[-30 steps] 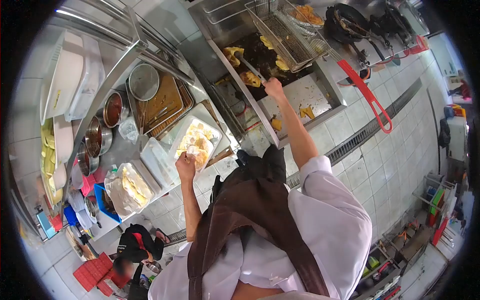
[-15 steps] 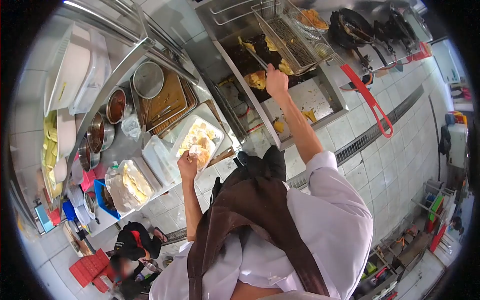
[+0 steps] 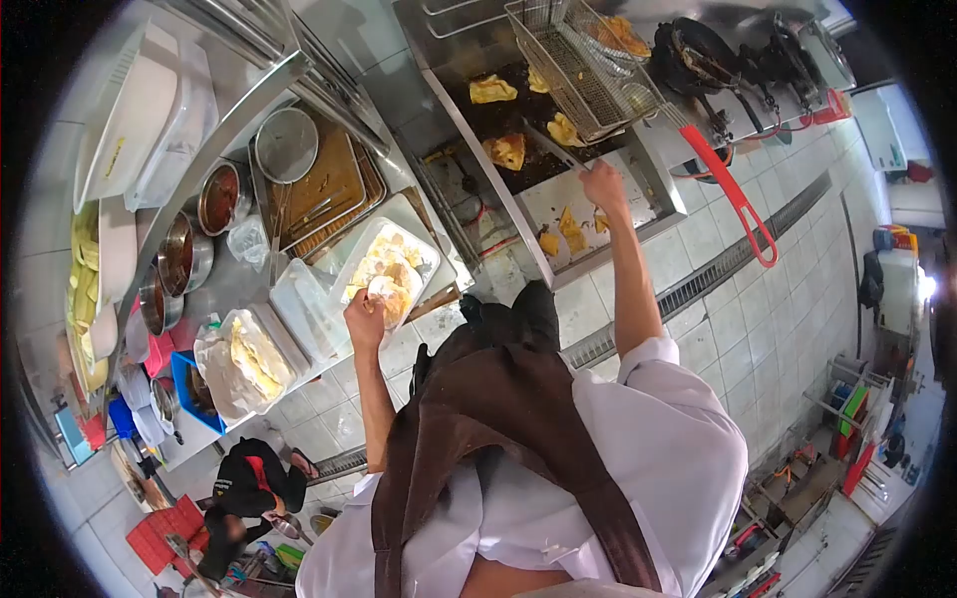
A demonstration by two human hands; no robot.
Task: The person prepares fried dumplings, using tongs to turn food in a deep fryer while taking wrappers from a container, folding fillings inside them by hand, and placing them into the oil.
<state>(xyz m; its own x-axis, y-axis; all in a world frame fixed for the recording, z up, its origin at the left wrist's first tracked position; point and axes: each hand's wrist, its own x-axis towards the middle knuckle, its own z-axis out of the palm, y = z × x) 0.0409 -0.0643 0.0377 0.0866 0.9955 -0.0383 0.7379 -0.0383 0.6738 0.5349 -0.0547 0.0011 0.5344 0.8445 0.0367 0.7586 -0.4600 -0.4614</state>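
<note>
My left hand [image 3: 365,317] is pinched at the near edge of a white tub [image 3: 435,261], apparently on a pale, flour-coated piece of food [image 3: 391,296]. More whitish and yellow pieces fill the tub. Farther right, my right hand [image 3: 604,187] grips a long metal utensil [image 3: 554,144], perhaps tongs; its far end reaches over the dark oil of the steel fryer [image 3: 526,227]. Yellow fried pieces lie in the oil: one at the back [image 3: 492,90], a browner one [image 3: 506,151] and one beside the utensil [image 3: 564,130]. Several fried scraps [image 3: 571,229] rest on the pale draining area.
A wire fry basket [image 3: 573,75] with a red handle [image 3: 723,174] sits across the fryer. Black pans [image 3: 703,55] stand at the right. Left are metal bowls [image 3: 221,199], a sieve [image 3: 286,146] and a paper-lined tub [image 3: 214,364]. Another person [image 3: 257,478] crouches below the counter.
My right hand has drawn back toward me and right, pulling the utensil away from the rear fried piece, which now lies spread in the oil. My left hand stays at the tub.
</note>
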